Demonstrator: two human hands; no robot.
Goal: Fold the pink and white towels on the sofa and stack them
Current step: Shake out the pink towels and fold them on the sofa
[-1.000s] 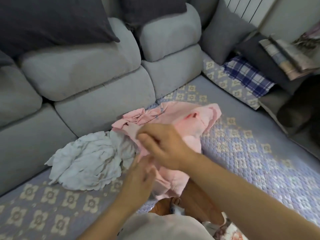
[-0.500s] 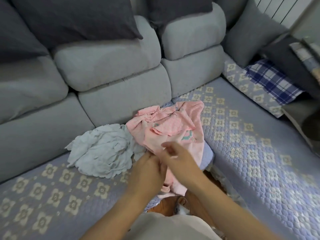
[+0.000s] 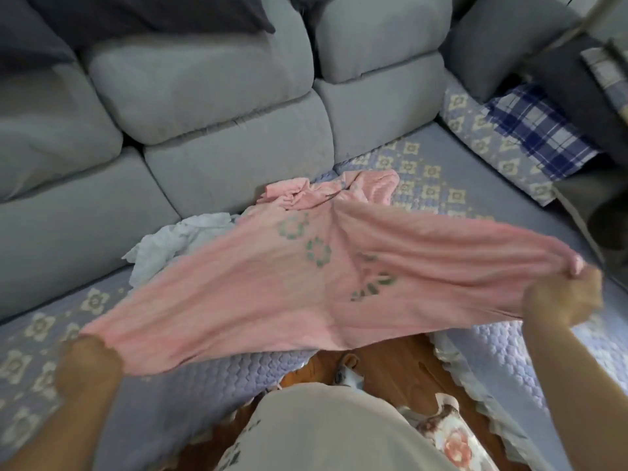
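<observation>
Towel point(image 3: 272, 287), pink, thin, stretched, softly rippled

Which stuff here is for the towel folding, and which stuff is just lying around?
For the job:
- pink towel, stretched between the left hand and the right hand
- white towel, crumpled behind it
- sofa

Just lying about:
- blue plaid cloth
- dark cushion
- grey cushion

The pink towel point(image 3: 306, 280) covers most of the crumpled white towel point(image 3: 170, 246). Motion blur smears the left hand point(image 3: 86, 363) and the towel's green print. The frame's edges crop both forearms.
</observation>
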